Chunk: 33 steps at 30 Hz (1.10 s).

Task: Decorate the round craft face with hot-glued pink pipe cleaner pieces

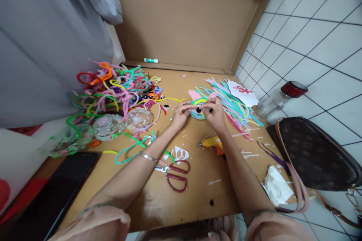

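Observation:
Between my hands is a small round craft face [199, 101] with a green and yellow rim, pink ear shapes at the top and dark round eyes. My left hand [181, 116] is closed at its left edge, fingertips over the front. With fingers pinched together, my right hand [216, 116] touches the face near an eye and partly covers its right side. Just below my right hand lies a yellow hot glue gun [211, 142], its nozzle pointing left. Red-handled scissors [177, 175] rest near my left forearm beside white paper scraps [180, 153].
Tangled pipe cleaners [118, 90] heap at the left, with straight ones [232, 101] at the right. Clear plastic containers [138, 118], a black phone [65, 188], a red-lidded jar [283, 96], a brown handbag [313, 150] and crumpled tissue [277, 185] surround the work area. Cardboard [192, 19] stands behind.

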Each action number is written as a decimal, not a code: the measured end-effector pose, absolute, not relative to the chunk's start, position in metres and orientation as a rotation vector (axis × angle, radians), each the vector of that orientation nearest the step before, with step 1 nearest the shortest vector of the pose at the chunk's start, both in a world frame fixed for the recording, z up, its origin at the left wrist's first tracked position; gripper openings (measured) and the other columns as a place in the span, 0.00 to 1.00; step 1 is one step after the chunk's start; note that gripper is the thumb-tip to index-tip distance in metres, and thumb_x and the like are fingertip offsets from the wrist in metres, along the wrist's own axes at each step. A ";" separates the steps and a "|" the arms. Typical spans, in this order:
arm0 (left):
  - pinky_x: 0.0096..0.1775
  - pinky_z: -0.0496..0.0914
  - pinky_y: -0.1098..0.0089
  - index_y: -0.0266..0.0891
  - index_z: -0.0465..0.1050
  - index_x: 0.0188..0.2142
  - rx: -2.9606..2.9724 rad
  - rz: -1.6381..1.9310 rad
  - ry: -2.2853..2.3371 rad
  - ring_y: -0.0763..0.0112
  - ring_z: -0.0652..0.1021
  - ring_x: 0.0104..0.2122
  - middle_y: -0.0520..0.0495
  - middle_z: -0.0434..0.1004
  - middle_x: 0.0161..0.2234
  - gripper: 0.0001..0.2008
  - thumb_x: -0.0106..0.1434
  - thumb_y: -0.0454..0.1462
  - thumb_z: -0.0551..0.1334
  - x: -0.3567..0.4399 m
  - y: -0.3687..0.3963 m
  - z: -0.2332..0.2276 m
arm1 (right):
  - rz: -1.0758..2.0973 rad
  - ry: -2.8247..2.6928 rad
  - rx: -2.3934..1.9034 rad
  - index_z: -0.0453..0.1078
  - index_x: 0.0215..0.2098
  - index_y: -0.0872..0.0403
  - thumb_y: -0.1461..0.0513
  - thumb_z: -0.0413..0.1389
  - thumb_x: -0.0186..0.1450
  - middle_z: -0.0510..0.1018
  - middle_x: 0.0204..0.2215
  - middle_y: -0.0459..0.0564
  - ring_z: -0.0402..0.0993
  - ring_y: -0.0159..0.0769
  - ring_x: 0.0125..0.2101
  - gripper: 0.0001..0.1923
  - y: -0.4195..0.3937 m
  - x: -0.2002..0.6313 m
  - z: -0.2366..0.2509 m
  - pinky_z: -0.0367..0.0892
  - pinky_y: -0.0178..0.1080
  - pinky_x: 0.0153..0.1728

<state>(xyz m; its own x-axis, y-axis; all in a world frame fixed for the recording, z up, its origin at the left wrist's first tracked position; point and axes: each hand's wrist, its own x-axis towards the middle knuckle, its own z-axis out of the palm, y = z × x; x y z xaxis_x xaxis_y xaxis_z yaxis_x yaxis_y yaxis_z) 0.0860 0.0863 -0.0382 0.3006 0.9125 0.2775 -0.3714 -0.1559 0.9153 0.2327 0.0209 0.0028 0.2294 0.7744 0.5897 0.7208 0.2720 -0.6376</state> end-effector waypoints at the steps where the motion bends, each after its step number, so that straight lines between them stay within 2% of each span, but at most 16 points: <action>1: 0.55 0.63 0.62 0.44 0.83 0.28 1.248 1.239 0.581 0.62 0.72 0.49 0.45 0.75 0.42 0.06 0.50 0.31 0.68 0.086 0.086 -0.038 | 0.058 -1.499 -1.458 0.79 0.26 0.48 0.69 0.56 0.55 0.68 0.36 0.49 0.67 0.41 0.43 0.12 0.021 0.233 0.002 0.66 0.47 0.48; 10: 0.55 0.64 0.61 0.42 0.81 0.23 1.203 1.221 0.568 0.61 0.71 0.50 0.45 0.73 0.44 0.03 0.49 0.32 0.69 0.088 0.085 -0.038 | 0.048 -1.486 -1.461 0.79 0.28 0.49 0.68 0.56 0.55 0.67 0.36 0.49 0.67 0.41 0.43 0.11 0.021 0.235 0.001 0.67 0.47 0.48; 17: 0.55 0.64 0.62 0.42 0.80 0.20 1.266 1.208 0.559 0.60 0.70 0.52 0.45 0.72 0.45 0.05 0.51 0.33 0.68 0.088 0.086 -0.040 | 0.048 -1.479 -1.456 0.79 0.27 0.49 0.69 0.56 0.55 0.68 0.35 0.49 0.68 0.41 0.42 0.11 0.020 0.233 0.002 0.67 0.47 0.47; 24: 0.56 0.63 0.62 0.43 0.80 0.20 1.250 1.204 0.589 0.61 0.70 0.51 0.45 0.73 0.43 0.06 0.51 0.32 0.68 0.089 0.085 -0.037 | 0.069 -1.463 -1.452 0.79 0.29 0.49 0.68 0.56 0.55 0.68 0.36 0.49 0.68 0.41 0.43 0.11 0.020 0.234 0.001 0.67 0.46 0.47; 33: 0.57 0.63 0.62 0.43 0.82 0.24 1.311 1.193 0.581 0.61 0.70 0.53 0.45 0.72 0.46 0.04 0.53 0.34 0.68 0.088 0.088 -0.041 | 0.078 -1.436 -1.437 0.78 0.29 0.51 0.67 0.57 0.55 0.67 0.37 0.50 0.68 0.41 0.43 0.09 0.022 0.235 -0.002 0.67 0.46 0.47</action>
<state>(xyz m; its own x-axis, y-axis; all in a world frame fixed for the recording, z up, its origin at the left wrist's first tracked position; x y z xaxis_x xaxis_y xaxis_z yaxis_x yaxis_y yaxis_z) 0.0880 0.0876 -0.0407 0.3472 0.8945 0.2818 -0.3299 -0.1648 0.9295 0.2350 0.0219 -0.0020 0.2762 0.7561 0.5934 0.6878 0.2757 -0.6715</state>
